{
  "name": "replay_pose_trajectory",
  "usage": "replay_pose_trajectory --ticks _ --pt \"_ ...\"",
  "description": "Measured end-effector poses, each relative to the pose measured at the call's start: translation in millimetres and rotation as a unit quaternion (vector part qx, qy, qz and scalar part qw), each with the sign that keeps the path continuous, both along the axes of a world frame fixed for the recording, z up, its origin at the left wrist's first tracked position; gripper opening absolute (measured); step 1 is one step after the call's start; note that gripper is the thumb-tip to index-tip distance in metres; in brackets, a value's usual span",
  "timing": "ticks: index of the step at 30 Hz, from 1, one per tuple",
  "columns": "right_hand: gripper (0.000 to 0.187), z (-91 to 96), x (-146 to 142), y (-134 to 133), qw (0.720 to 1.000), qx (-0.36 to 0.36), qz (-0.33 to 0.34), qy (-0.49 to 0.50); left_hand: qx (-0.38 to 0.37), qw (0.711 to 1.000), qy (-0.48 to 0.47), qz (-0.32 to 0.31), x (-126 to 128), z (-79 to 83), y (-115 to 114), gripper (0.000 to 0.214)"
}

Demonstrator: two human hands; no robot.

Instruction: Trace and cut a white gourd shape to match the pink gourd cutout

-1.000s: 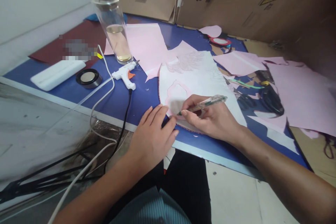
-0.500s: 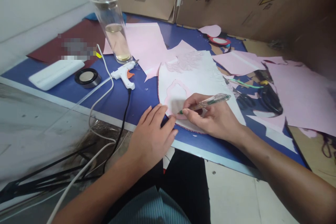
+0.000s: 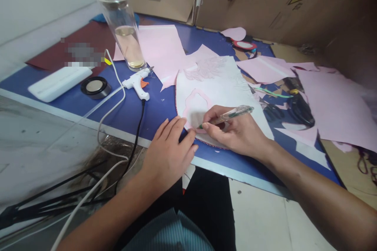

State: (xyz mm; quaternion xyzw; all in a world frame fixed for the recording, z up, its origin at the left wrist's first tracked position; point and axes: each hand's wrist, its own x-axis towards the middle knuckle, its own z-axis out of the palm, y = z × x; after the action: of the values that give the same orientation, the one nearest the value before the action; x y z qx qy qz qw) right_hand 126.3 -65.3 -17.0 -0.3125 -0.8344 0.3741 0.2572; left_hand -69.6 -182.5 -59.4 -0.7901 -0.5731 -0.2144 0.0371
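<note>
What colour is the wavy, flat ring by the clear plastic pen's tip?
Pale pink; the wavy, flat ring shows best in the head view.

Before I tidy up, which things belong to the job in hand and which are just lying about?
In use: pen, in the right hand; white sheet, at the left hand; pink ring on the sheet.

Seemingly lying about: glass bottle; glue gun.

pale wall (image 3: 47, 4) behind a blue-topped table (image 3: 160, 106)

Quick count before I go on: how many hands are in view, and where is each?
2: the left hand rests at the near left edge of the white sheet; the right hand holds a pen at the pink outline.
</note>
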Motion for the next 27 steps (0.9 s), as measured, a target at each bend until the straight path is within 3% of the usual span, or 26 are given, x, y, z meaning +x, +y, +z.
replay_pose_trajectory --ticks 27 --pt "0.009 9.1 4.9 1.9 1.0 -0.008 -0.023 -0.008 0.002 1.0 0.008 -0.001 0.2 0.6 0.7 0.033"
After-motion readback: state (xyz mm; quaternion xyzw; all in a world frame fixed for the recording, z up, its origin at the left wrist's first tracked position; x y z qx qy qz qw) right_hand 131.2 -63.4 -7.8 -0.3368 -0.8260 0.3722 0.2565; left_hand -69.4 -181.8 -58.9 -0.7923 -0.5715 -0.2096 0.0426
